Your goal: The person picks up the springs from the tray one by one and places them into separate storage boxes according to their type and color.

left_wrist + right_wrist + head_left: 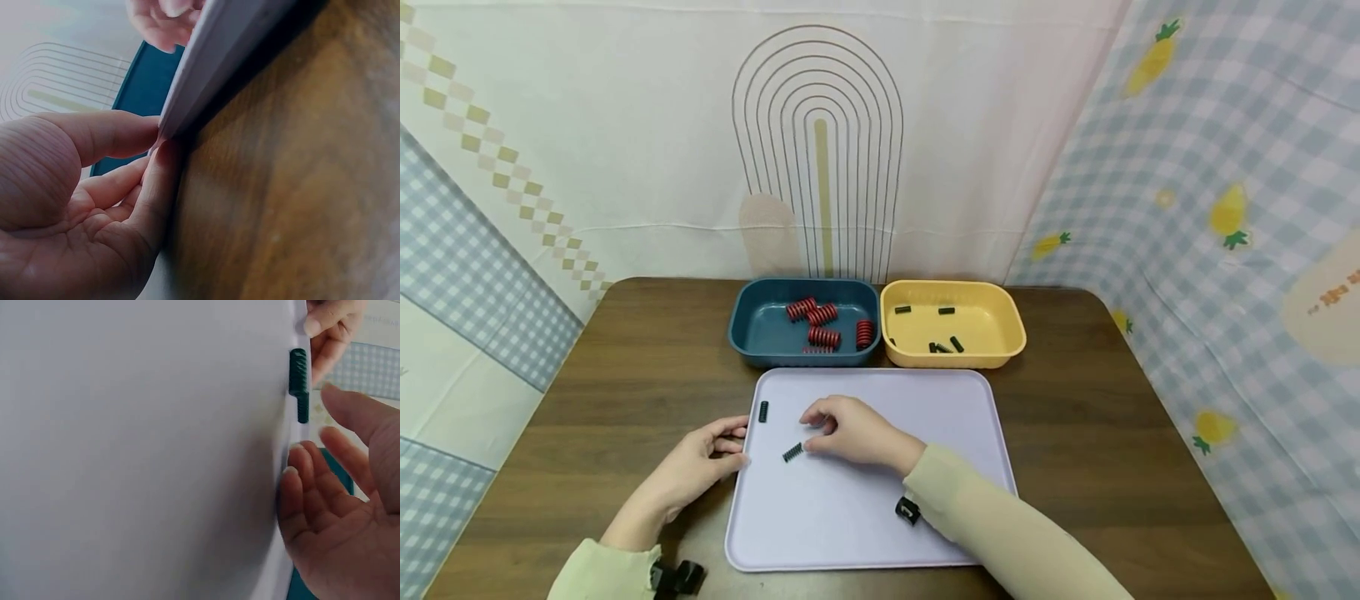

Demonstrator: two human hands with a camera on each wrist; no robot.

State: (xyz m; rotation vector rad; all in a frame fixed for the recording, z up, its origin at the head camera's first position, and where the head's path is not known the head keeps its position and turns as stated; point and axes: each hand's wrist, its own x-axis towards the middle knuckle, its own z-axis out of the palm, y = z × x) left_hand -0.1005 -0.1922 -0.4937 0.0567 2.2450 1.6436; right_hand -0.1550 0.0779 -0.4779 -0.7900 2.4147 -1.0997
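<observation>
On the pale lilac tray (880, 533) lie two small dark green springs. One spring (763, 412) stands lengthwise near the tray's left rim; the other spring (793, 452) lies slanted, closer to the middle. My left hand (700, 462) pinches the left rim, thumb above and fingers beneath, as the left wrist view shows the hand (94, 194). Over the tray, my right hand (857, 429) has its thumb tip beside the slanted spring. In the right wrist view a gap parts its thumb and fingers (290, 494), with nothing between them, and the nearer green spring (299, 372) lies beyond.
Behind the tray, a dark blue bin (748, 325) holds several thick red springs (824, 337). A yellow bin (1000, 337) beside it contains several small dark green springs (957, 343). Patterned cloth (1000, 125) hangs behind the wooden table (1075, 433).
</observation>
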